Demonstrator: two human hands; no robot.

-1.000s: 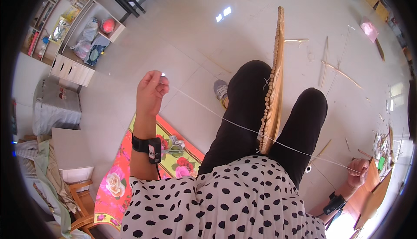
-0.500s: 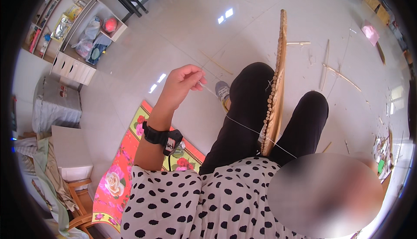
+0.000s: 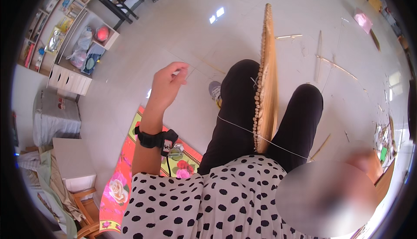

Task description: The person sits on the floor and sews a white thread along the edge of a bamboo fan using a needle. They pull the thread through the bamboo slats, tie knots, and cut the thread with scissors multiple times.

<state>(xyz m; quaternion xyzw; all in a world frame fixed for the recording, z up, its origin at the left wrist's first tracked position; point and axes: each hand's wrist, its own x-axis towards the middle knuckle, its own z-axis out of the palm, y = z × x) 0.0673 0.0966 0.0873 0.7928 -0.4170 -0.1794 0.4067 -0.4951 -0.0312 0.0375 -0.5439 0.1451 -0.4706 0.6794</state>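
A flat panel of straw-coloured stalks (image 3: 268, 87), bound side by side, stands on edge between my thighs. Its round stalk ends face left. White thread (image 3: 236, 125) runs from my left thigh, across the panel's lower part, toward the lower right. A short tuft of thread pokes out near the panel's left side. My left hand (image 3: 168, 85) is raised to the left of my left knee, fingers loosely bent, with a gap between thumb and fingers. I see no thread running to it. A blurred patch covers the lower right; only a smeared skin-coloured area shows there, so my right hand's fingers are hidden.
Loose stalks (image 3: 336, 67) and scraps lie on the tiled floor to the right. A pink plastic bag (image 3: 363, 21) is farther off. At left are a flowered mat (image 3: 117, 191), a wooden chair (image 3: 87, 206) and shelves (image 3: 82, 43) with bags.
My left hand has moved slightly left and its pinch has loosened; the thread seen at its fingers no longer shows there. The panel appears farther left and shows more of its broad face.
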